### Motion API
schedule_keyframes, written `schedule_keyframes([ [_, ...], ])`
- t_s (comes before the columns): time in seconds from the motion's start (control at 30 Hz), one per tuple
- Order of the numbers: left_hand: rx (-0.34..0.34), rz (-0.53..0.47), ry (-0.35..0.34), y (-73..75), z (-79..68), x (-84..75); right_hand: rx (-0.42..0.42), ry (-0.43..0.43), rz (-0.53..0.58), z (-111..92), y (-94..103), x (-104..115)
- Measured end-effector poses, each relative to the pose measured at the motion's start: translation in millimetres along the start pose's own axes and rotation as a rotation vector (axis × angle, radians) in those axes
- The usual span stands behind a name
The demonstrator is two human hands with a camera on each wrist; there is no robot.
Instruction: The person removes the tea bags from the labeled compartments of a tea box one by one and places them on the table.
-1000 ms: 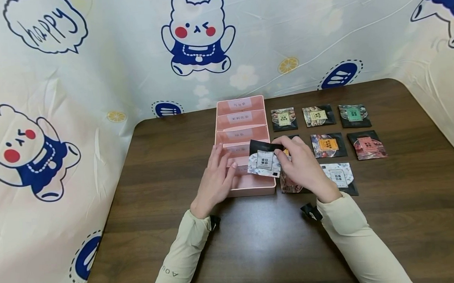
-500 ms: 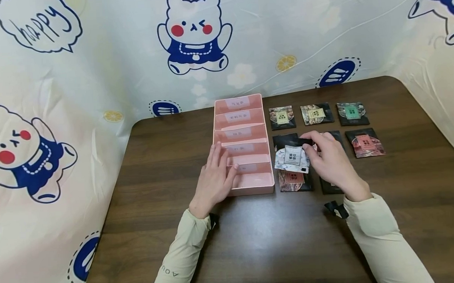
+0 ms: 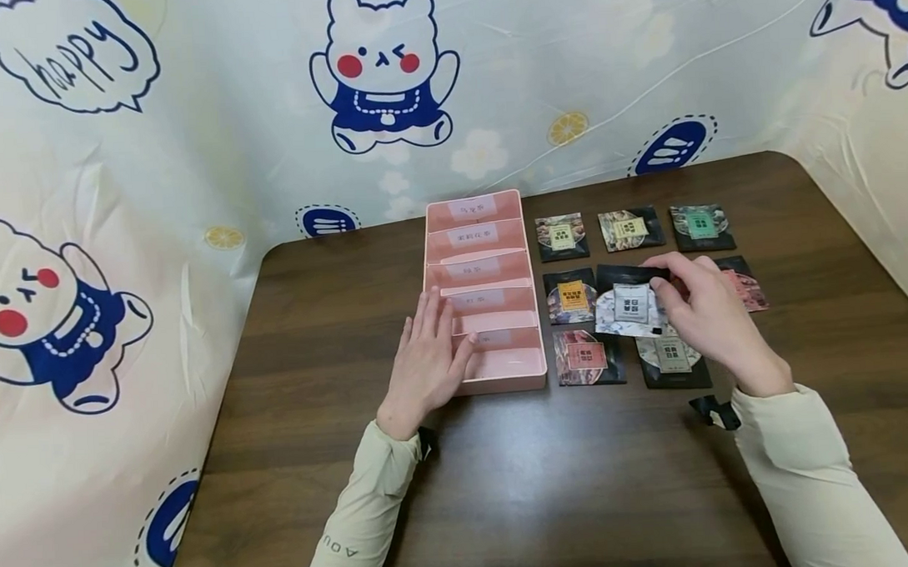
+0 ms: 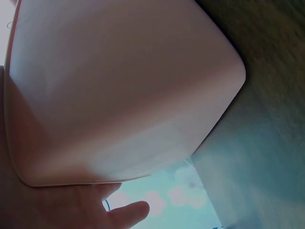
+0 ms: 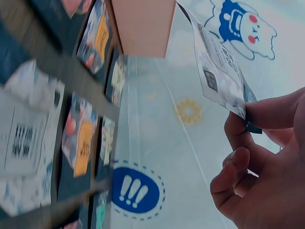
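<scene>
My right hand (image 3: pixel 714 320) pinches a tea sachet (image 3: pixel 629 305) by its black upper corner, between thumb and forefinger. White marble pattern and a pale label mark its front; its back shows in the right wrist view. In the head view it overlaps a white-labelled sachet (image 3: pixel 673 359) on the table and covers the spot behind. My left hand (image 3: pixel 427 364) rests at the near left corner of a pink box (image 3: pixel 502 383), fingers straight along its rim. Dividers split the box into several compartments with paper labels. The left wrist view is filled mostly by the box's outer wall (image 4: pixel 119 81).
Right of the box lie an orange-labelled sachet (image 3: pixel 572 298) and a red-labelled sachet (image 3: pixel 586 358). Another red sachet (image 3: pixel 749 288) is partly behind my right hand. A back row ends in a green-labelled sachet (image 3: pixel 702 226). A printed curtain (image 3: pixel 254 157) hangs behind the wooden table (image 3: pixel 521 498).
My right hand has carried the sachet rightward, from over the box to over the laid-out sachets. The left hand stays at the box's corner.
</scene>
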State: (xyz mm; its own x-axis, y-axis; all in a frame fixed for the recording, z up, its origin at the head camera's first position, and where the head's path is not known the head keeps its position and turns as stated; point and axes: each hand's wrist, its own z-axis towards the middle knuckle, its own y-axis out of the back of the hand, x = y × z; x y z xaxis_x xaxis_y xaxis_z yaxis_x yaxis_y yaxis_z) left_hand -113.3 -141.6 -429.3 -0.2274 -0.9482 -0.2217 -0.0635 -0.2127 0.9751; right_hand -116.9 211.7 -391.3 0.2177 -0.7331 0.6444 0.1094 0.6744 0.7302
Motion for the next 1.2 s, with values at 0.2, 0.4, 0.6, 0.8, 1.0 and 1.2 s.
schedule_keyframes([
  [0.2,0.004,-0.006,-0.002,1.2,-0.9,0.5,0.006,-0.009,-0.046,-4,14.3,-13],
  [0.4,-0.011,-0.006,-0.002,1.2,-1.6,0.4,0.02,-0.016,-0.069,-6,27.7,-24],
  [0.6,-0.018,-0.013,-0.005,-0.4,-1.9,-0.2,0.088,-0.017,-0.112,-10,42.1,-40],
  [0.8,-0.028,-0.014,-0.001,-1.3,-1.7,0.8,0.126,-0.009,-0.174,-19,54.1,-58],
  [1.0,-0.023,-0.008,0.004,-2.7,-0.8,1.0,0.143,-0.015,-0.223,-29,63.8,-78],
  [1.2,-0.031,-0.009,0.002,-2.9,-1.0,0.6,0.174,-0.009,-0.271,-34,73.7,-96],
])
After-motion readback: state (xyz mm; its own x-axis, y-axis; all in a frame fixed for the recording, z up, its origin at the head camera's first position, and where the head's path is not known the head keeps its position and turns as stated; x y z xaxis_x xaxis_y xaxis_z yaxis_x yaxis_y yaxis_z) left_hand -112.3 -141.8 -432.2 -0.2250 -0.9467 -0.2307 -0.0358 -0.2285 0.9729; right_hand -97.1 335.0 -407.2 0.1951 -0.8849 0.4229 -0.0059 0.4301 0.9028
